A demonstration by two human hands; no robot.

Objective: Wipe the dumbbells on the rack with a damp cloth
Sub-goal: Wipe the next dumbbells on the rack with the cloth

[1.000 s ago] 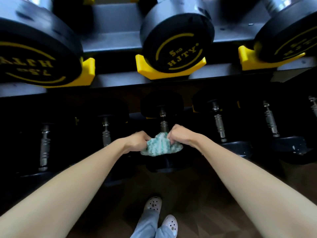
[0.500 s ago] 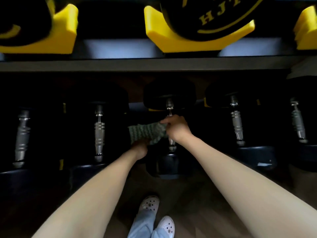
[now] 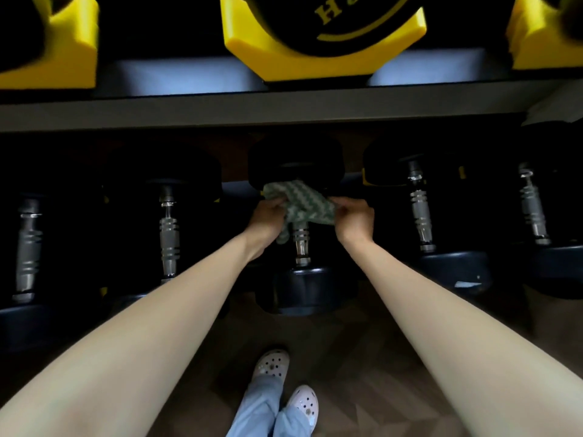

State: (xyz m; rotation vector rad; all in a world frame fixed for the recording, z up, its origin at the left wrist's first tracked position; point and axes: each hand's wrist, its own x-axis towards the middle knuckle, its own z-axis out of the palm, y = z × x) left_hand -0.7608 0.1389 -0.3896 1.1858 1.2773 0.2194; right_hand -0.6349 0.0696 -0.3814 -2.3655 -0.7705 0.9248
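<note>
A green-and-white patterned cloth (image 3: 299, 201) is stretched across the far part of the handle of the middle dumbbell (image 3: 301, 244) on the dark lower shelf. My left hand (image 3: 268, 216) grips the cloth's left end and my right hand (image 3: 355, 217) grips its right end. The cloth lies against the dumbbell's rear black head (image 3: 295, 162) and hides the upper handle. Its front head (image 3: 307, 290) faces me.
More dumbbells with chrome handles sit left (image 3: 168, 234) and right (image 3: 421, 212) on the lower shelf. Overhead, the upper rack rail (image 3: 284, 110) carries yellow cradles (image 3: 246, 48) and a black dumbbell with yellow lettering (image 3: 344, 20). My feet in white clogs (image 3: 273, 364) stand on wood flooring.
The view has dropped and closed in on the lower shelf. The cloth went from bunched at the front head to spread over the handle's far end, with my hands apart at its ends.
</note>
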